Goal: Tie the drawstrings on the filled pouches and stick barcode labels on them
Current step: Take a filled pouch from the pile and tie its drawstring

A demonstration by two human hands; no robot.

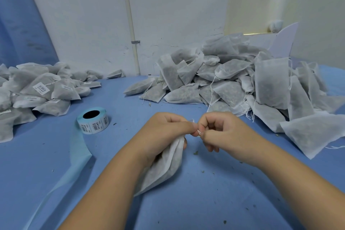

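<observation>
A filled white fabric pouch [164, 170] hangs below my left hand [164, 132], which grips its gathered neck. My right hand [222, 132] pinches the thin white drawstring [199, 133] right beside the left thumb. Both hands meet over the middle of the blue table [205, 201]. A roll of barcode labels [93, 121] stands to the left, with its pale blue backing strip [74, 158] trailing toward the front edge.
A big heap of unlabelled filled pouches [242, 84] with loose strings fills the right and back of the table. A lower heap of labelled pouches [41, 91] lies at the left. A white wall with a pipe [130, 24] stands behind. Herb crumbs dot the cloth.
</observation>
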